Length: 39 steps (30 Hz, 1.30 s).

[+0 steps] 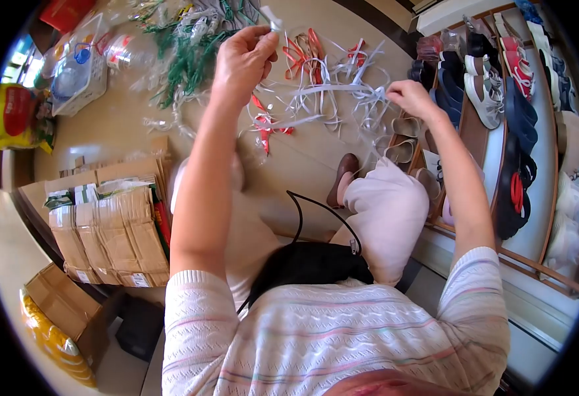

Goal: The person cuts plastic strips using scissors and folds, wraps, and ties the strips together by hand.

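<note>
Raised high in front, my left hand (245, 63) is closed in a pinch on a short white strip (273, 18). My right hand (410, 99) is farther right and closed on a tangled bundle of white plastic straps (372, 96). Loose ends of that bundle spread out and hang down between my hands. Below and behind them, red-orange ribbons (309, 56) lie on the floor among pale strands. Beyond my left hand is a heap of green netting (187, 66) mixed with clear plastic.
A shoe rack (481, 135) with several shoes stands close on my right. Flattened cardboard boxes (111, 231) are stacked at the left. A white plastic basket (81, 92) and a clear bottle (128, 51) stand at the upper left. A black bag (309, 269) rests on my lap.
</note>
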### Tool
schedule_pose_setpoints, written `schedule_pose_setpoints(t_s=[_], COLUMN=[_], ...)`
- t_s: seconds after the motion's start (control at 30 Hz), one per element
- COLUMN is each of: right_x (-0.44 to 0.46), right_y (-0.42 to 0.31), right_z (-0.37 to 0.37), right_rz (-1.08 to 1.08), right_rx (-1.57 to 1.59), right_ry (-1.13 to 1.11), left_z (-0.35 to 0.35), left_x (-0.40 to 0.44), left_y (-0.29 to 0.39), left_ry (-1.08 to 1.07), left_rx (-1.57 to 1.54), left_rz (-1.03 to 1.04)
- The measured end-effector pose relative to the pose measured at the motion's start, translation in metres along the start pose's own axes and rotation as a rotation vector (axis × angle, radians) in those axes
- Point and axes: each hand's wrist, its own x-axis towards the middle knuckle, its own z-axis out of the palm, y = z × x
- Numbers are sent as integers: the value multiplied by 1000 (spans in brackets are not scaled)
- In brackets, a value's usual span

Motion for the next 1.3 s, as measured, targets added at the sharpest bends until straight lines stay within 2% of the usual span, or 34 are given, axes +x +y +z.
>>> schedule_pose_setpoints(t_s=[0.1,0.13,0.17,0.2,0.23,0.27,0.33,0.43,0.57,0.67,0.77,0.87,0.9,1.0,1.07,1.3], right_x=[-1,0,0,2,1,-5,-8,-9,-11,-6,-5,-8,-9,-10,-11,-8], right_y=[-32,-46,-63,-78,-96,-114,-126,-121,-109,-100,-87,-83,-81,-76,-76,-96], right_z=[10,11,13,15,15,6,3,18,24,29,38,39,39,39,41,48], right_rz=[-58,-85,-71,-167,-199,-168,-285,-306,-291,-244,-135,-90,-37,74,86,-21], right_rx=[238,462,739,864,1119,1242,1392,1410,1395,1327,1286,1335,1417,1606,1670,1387], right_ry=[260,316,340,382,379,341,346,411,353,374,390,336,289,178,145,364], left_z=[12,17,24,28,31,34,41,51,56,62,70,78,79,81,82,76], left_x=[-2,-2,-3,-4,-4,-4,-5,-7,-2,3,5,3,3,0,-1,-7], left_y=[1,-1,-2,-3,-5,-7,-14,-22,-36,-50,-51,-49,-49,-55,-60,-55], left_ry=[-99,-142,-165,-217,-270,-321,-400,-497,-529,-499,-388,-336,-368,-482,-431,-387], left_rx=[29,32,17,5,-6,-16,-65,-215,-403,-299,254,248,138,74,86,-69], left_rz=[-81,-96,-120,-150,-182,-215,-312,-445,-604,-554,-364,-245,-268,-217,-196,-268])
